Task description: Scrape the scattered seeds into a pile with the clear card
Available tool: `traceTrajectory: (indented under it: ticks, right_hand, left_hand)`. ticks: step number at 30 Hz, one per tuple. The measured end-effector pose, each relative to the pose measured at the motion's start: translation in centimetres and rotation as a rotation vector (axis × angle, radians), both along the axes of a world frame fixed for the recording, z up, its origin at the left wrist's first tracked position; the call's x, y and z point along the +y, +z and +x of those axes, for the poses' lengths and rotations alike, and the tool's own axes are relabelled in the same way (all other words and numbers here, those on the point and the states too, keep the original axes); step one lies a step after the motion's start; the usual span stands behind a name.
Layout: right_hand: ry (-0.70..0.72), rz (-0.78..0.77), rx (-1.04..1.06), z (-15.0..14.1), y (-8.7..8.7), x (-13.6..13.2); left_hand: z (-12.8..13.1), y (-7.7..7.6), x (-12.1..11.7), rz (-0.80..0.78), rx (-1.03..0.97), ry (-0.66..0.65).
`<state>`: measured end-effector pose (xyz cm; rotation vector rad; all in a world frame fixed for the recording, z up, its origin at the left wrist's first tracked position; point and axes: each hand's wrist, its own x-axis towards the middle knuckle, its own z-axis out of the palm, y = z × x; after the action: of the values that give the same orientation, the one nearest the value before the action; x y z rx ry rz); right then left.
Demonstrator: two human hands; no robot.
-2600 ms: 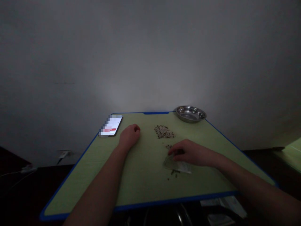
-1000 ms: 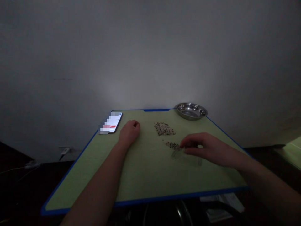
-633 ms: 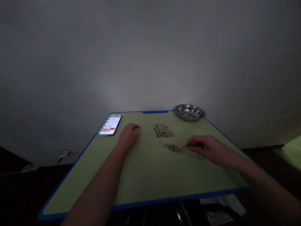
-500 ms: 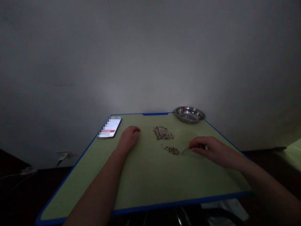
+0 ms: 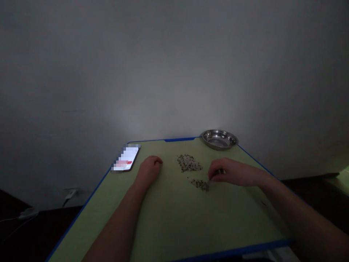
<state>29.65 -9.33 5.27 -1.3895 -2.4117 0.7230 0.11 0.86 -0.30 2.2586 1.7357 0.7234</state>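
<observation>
In the head view, a larger patch of mixed white and dark grains (image 5: 189,163) lies spread mid-table, with a smaller, mostly dark pile of grains (image 5: 198,183) nearer me. My right hand (image 5: 225,171) pinches what looks like a small metal spoon (image 5: 208,185); its tip meets the right edge of the smaller pile. Most of the spoon is hidden by the fingers. Left of the larger patch, my left hand (image 5: 149,169) rests on the table with its fingers curled and nothing visible in them.
A round steel bowl (image 5: 219,139) stands at the table's far right corner. At the left edge lies a phone (image 5: 127,158) with its screen lit. The green table (image 5: 169,218) has a blue rim and stands against a grey wall (image 5: 169,72).
My right hand has moved left with the spoon, up to the smaller pile. The whole view has shifted, so things sit slightly lower. My left hand stays in place on the table.
</observation>
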Motion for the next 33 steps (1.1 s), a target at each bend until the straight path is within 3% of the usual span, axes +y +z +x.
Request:
traceTrajectory:
  ticks: [10,16,22,33]
  right_hand:
    - [0.061,-0.063,0.063,-3.1,-1.9,3.0]
    - [-0.029,0.005,0.131,-4.3,-2.1,4.2]
    - [-0.176,0.045,0.245,-2.2,-2.6,4.2]
    - [-0.225,-0.092,0.151,3.6,-4.0,5.3]
  left_hand:
    - [-0.2,-0.3,0.4,0.002,0.018,-0.013]
    - [-0.5,-0.6,0.5,0.031,0.002,-0.024]
    - [-0.5,-0.9,0.7,0.041,-0.011,-0.028]
    - [-0.7,-1.2,0.7,0.044,-0.045,-0.033]
